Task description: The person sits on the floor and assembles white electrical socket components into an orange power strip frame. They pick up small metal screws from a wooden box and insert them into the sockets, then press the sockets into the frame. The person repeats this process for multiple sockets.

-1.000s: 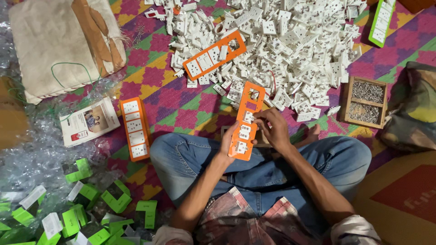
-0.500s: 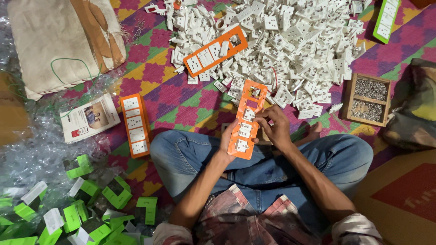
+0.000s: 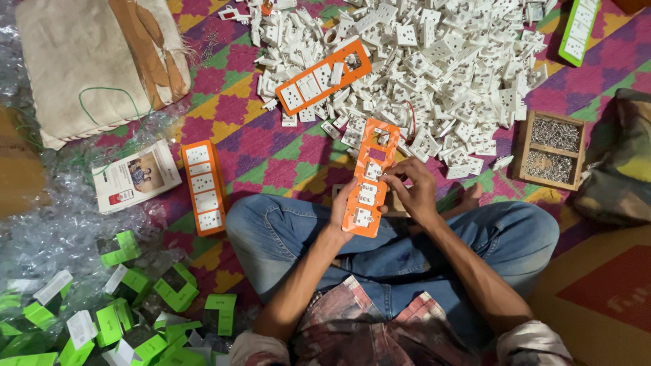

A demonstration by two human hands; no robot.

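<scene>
Holding the orange plate [image 3: 368,181] in your left hand [image 3: 341,209], you are still pressing a white socket in with your right hand [image 3: 413,190], barely moved

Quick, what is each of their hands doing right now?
Left hand: closed on the orange panel, gripping its lower edge.
Right hand: fingers pinched at a white socket on the panel.

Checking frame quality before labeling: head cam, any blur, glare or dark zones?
Head view: mostly sharp; the orange plate and both hands, left and right, read clearly. Light is soft and even, shadows faint. The plastic wrap gives mild glare. The white socket pile is bright, with small parts merging. Edges bend slightly from the wide lens.
</scene>
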